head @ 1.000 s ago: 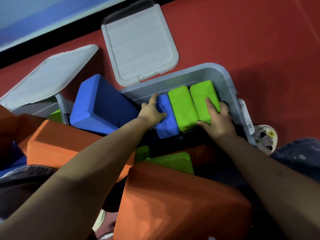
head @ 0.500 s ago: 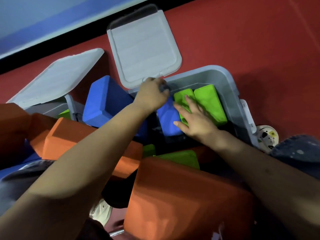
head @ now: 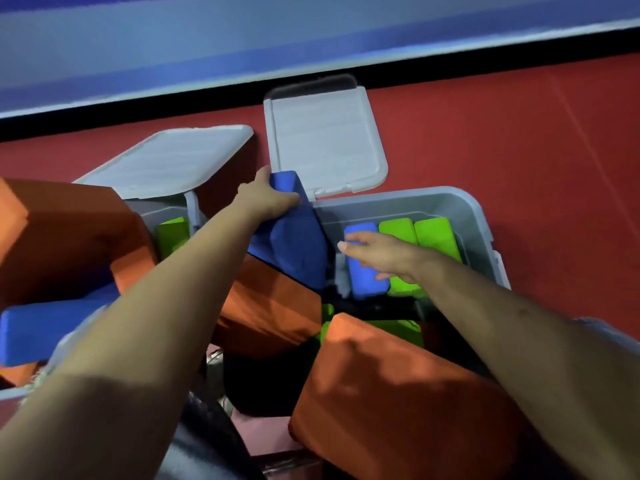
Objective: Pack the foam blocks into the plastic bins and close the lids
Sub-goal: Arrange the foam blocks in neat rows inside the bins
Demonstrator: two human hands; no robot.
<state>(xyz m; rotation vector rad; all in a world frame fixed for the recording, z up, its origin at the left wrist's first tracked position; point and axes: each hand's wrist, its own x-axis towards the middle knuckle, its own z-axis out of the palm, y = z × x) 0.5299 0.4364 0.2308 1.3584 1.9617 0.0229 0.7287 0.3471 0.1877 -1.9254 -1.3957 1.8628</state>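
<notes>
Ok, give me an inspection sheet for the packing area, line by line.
Surface: red floor, bare to the right.
Job's things: right bin open, lid back, holding a small blue block and two green blocks; left bin's lid also up.
Clutter: orange blocks and blue ones loose in front.
Grippers: left hand grips large blue block; right hand open above the small blue one.
Cables: nothing seen.
Surroundings: blue-grey wall.

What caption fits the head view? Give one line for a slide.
Left hand grips large blue block; right hand reaches over blocks packed in the open bin.
</notes>
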